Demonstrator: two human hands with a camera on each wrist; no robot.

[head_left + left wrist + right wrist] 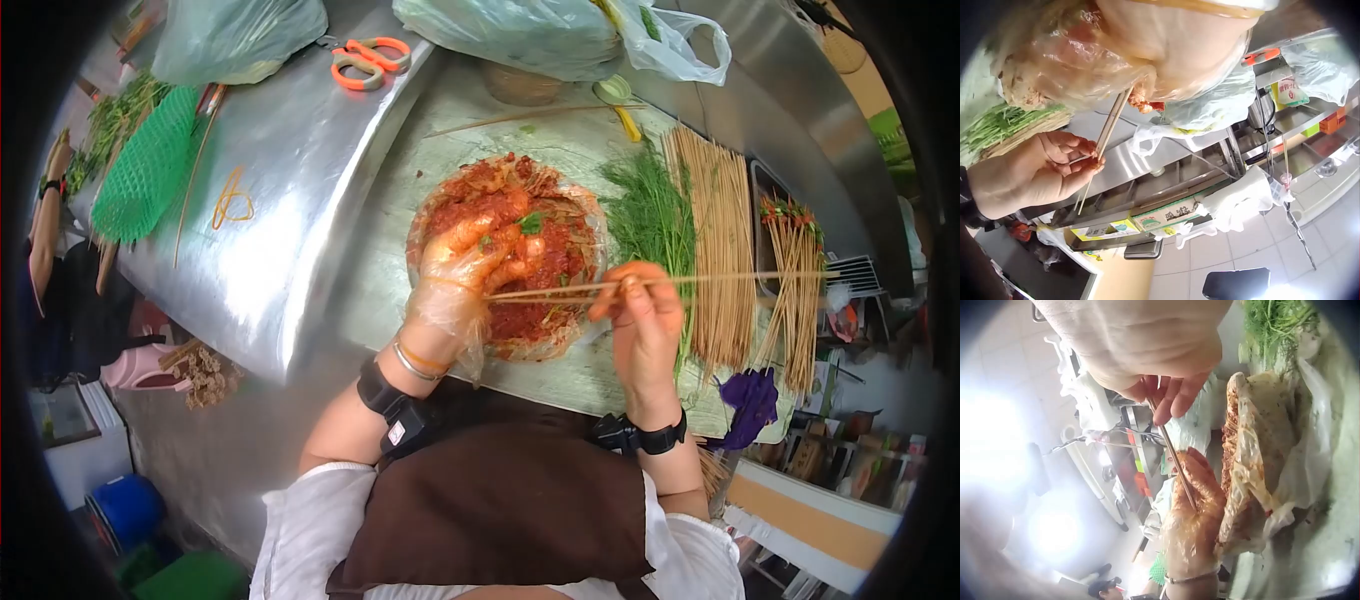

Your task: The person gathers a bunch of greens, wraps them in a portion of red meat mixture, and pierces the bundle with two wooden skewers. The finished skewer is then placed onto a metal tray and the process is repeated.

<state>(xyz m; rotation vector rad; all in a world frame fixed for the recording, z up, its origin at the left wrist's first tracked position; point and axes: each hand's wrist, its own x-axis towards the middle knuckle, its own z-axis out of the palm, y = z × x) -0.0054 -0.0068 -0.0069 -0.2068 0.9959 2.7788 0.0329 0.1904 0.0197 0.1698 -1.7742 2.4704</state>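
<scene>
My left hand [465,265], in a clear plastic glove smeared with red sauce, is over a plastic-lined bowl [545,353] of red-sauced food pieces [560,325]. Its fingers are bent, and the ends of thin bamboo skewers [560,293] run in at its palm. Bare and sauce-stained, my right hand [645,320] pinches these skewers farther along, right of the bowl. In the left wrist view the skewers [1110,128] slant from under the glove to the right fingertips. The right wrist view shows their ends at the gloved palm [1188,540]; what lies inside that palm is hidden.
Right of the bowl lie green herbs [655,210], a row of bare skewers [715,260] and a tray of loaded skewers [795,240]. A purple cloth-like bundle [748,408] is at the near right. Plastic bags [520,35] and orange-handled scissors [370,63] are at the back.
</scene>
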